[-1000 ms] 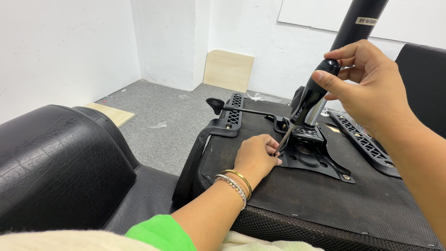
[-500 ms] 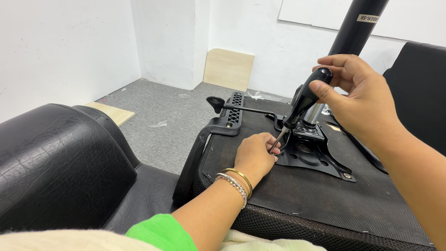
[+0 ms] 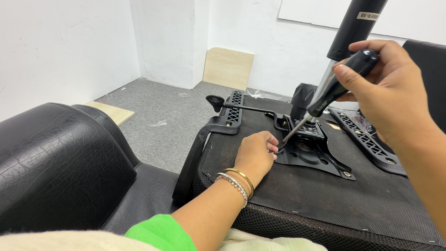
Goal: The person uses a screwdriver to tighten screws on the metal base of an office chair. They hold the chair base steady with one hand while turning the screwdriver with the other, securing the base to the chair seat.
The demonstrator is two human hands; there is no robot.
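**Driving a screw into the chair's base plate**

The right hand (image 3: 388,93) wraps its fingers around a black-handled screwdriver (image 3: 332,90), tip angled down to the near-left corner of the black metal plate (image 3: 316,155) on the upturned seat underside (image 3: 371,200). The left hand (image 3: 255,155) rests beside that corner, fingertips pinched around something too small to tell. It looks like fastening; next the tip must seat squarely before turning.

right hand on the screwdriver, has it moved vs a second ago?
Yes. The right hand has tipped the screwdriver handle rightward and away from the gas-lift column; its tip stays at the black mounting plate by the left hand.
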